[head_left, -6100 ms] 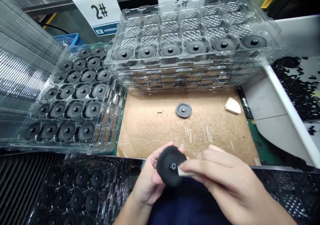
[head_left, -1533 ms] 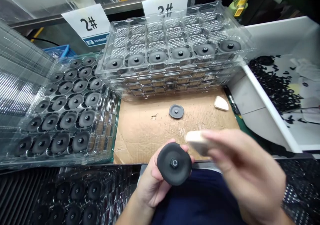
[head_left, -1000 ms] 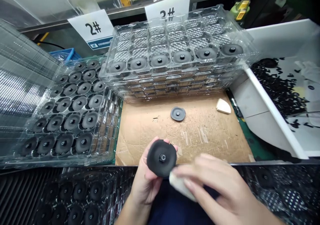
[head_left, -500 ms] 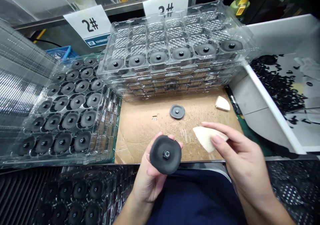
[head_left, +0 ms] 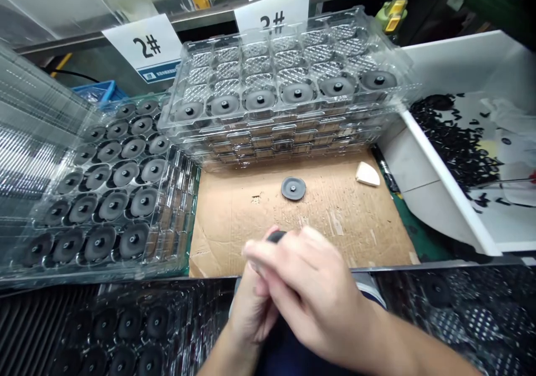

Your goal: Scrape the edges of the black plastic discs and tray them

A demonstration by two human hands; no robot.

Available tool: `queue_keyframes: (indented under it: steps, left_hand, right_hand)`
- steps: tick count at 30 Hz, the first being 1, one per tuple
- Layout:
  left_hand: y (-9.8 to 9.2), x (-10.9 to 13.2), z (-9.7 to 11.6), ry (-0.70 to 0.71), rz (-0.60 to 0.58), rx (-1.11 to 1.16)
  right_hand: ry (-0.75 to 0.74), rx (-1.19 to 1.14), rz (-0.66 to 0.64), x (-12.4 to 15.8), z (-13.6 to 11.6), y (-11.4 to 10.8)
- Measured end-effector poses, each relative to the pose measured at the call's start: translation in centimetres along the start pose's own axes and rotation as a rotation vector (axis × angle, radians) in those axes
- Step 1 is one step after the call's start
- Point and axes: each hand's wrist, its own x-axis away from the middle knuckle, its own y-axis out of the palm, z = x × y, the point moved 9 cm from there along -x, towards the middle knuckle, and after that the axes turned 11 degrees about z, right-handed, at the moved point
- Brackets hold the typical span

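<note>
Fingertips (head_left: 253, 256) of R hand (head_left: 312, 298) blur across L hand (head_left: 251, 314), which cradles black disc (head_left: 276, 236), only a sliver of rim showing; can't tell if R fingers grip anything. Disc looks light, a bit flexible, prob. best held by rim, not centre stem. Further out: 2nd disc (head_left: 293, 188), pale sponge wedge (head_left: 367, 174) on cardboard sheet (head_left: 234, 236), clear plastic trays (head_left: 288, 58) w/ discs.

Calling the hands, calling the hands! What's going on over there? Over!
Left hand and right hand together. Black disc mostly hidden behind right hand. Second disc on cardboard sheet beyond.
</note>
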Motion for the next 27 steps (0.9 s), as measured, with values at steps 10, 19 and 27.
queue_keyframes:
  steps: [10,19,27]
  left_hand:
    - [0.6,0.0,0.2,-0.02,-0.014,0.011]
    - [1.6,0.2,0.6,-0.112,-0.204,0.167]
    - [1.9,-0.3,-0.5,-0.13,-0.146,0.091]
  right_hand:
    - [-0.132,0.182,-0.005,-0.2,0.2,-2.4]
    - [0.463,0.094,0.033,6.3,12.5,-0.6]
    - [0.48,0.106,0.155,5.6,10.8,-2.6]
